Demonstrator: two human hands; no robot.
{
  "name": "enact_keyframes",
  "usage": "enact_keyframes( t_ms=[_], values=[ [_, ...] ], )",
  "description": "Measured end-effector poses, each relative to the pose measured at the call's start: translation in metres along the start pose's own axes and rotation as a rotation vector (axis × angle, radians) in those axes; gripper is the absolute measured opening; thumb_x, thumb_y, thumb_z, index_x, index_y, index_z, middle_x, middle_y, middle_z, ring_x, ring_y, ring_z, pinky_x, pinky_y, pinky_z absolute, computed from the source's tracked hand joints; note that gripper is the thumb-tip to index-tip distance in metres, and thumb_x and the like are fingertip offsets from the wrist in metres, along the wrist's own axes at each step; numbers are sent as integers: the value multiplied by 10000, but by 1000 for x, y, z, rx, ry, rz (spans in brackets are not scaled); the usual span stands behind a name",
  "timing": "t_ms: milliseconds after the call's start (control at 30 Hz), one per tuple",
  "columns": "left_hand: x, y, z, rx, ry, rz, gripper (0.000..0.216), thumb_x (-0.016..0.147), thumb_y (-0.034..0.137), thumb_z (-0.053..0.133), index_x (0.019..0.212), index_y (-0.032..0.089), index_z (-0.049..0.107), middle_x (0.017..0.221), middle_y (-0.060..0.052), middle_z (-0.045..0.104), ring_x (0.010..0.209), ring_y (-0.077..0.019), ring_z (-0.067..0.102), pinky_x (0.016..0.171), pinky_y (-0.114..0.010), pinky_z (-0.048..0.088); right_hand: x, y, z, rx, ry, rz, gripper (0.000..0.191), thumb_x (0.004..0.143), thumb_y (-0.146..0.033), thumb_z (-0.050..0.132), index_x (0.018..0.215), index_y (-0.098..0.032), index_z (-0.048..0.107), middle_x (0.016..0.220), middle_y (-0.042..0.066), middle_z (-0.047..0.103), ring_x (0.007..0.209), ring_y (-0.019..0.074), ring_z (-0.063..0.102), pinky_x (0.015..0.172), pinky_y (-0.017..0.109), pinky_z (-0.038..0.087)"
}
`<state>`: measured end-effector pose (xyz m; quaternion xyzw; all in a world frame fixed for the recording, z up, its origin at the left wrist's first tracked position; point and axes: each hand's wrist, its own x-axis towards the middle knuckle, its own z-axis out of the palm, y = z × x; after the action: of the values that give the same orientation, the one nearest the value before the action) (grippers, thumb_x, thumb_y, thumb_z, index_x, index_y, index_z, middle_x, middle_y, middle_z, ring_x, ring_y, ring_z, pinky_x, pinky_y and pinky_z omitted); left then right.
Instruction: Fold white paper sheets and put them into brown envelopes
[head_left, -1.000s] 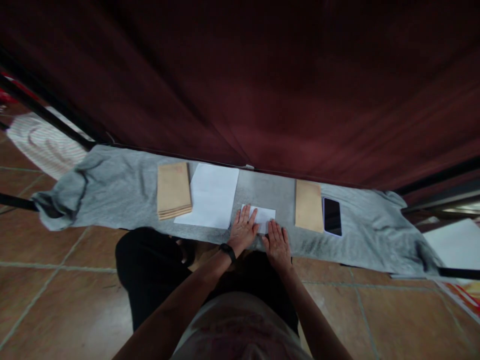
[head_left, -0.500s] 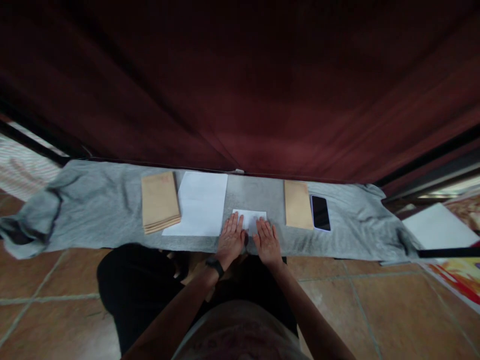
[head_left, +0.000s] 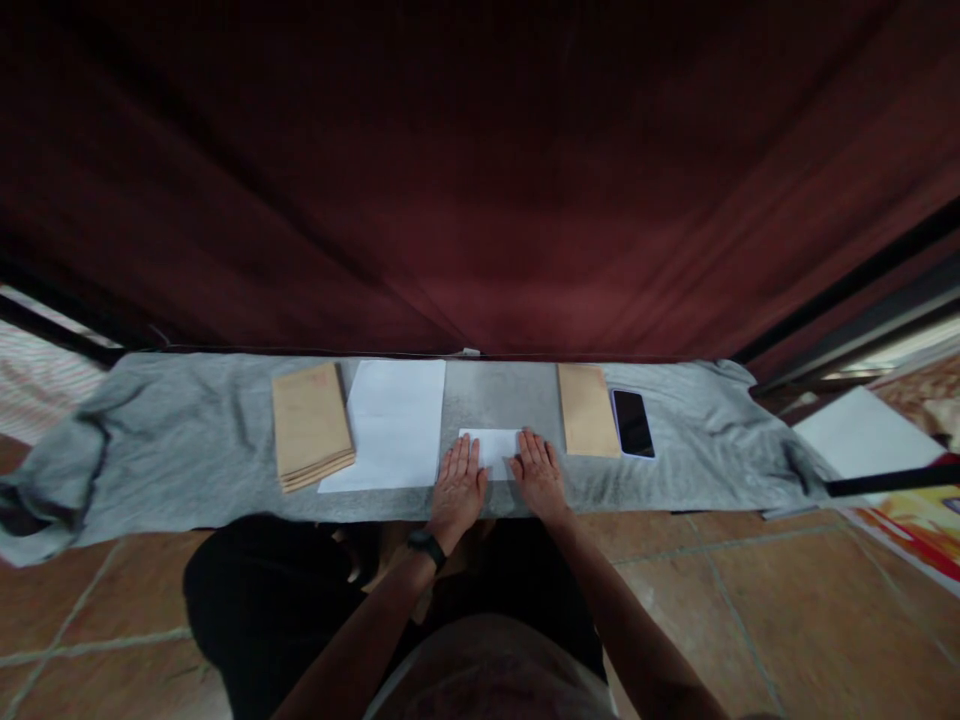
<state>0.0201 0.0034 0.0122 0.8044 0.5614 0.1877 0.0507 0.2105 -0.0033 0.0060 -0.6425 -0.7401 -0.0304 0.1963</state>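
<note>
Curtain: a dark red curtain (head_left: pixel 480 170) fills the upper part of the view, hanging behind the work surface.
Grey cloth: a grey cloth (head_left: pixel 187 440) covers the long counter from end to end, bunched at both ends.
White sheets: a stack of flat, unfolded white sheets (head_left: pixel 390 422) lies left of centre; judging by this, more paper waits to be folded.
Envelope stack: a pile of brown envelopes (head_left: pixel 310 424) sits just left of the white sheets, touching or nearly touching them.
Single envelope: one brown envelope (head_left: pixel 586 408) lies apart on the right, flat; whether it is filled cannot be told.
Phone: a dark phone (head_left: pixel 632 423) lies just beside that single envelope, screen up.
Folded paper: a small white folded paper (head_left: pixel 493 446) lies at the centre near the counter's front edge, between the two hands; it looks already folded down to a small size, and not yet in any envelope.
Left hand: the left hand (head_left: pixel 457 485) lies flat, fingers stretched out, pressing the paper's left edge, gripping nothing.
Right hand: the right hand (head_left: pixel 538 472) lies flat likewise on the paper's right edge, fingers spread, gripping nothing.
</note>
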Motion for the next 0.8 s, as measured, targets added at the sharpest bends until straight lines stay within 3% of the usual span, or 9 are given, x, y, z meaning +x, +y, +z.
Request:
enact_keyframes(
  t_ms=[667,800],
  values=[
    [-13,1,-6,36,19,-30,584,1008,292,376,1535,49,309,1605,-195,307,1501,-294,271,1206,-495,299,2,4,6,-17,16,83,543,1044,-339,320,1521,-86,381,1529,179,458,1426,285,391,1162,481,297],
    [-12,8,-10,40,17,26,567,1010,270,371,1542,84,307,1619,-164,293,1513,-283,239,1214,-507,283,3,2,2,-4,46,90,544,1040,-324,329,1527,-82,361,1531,185,453,1431,285,386,1161,495,301]
  ],
)
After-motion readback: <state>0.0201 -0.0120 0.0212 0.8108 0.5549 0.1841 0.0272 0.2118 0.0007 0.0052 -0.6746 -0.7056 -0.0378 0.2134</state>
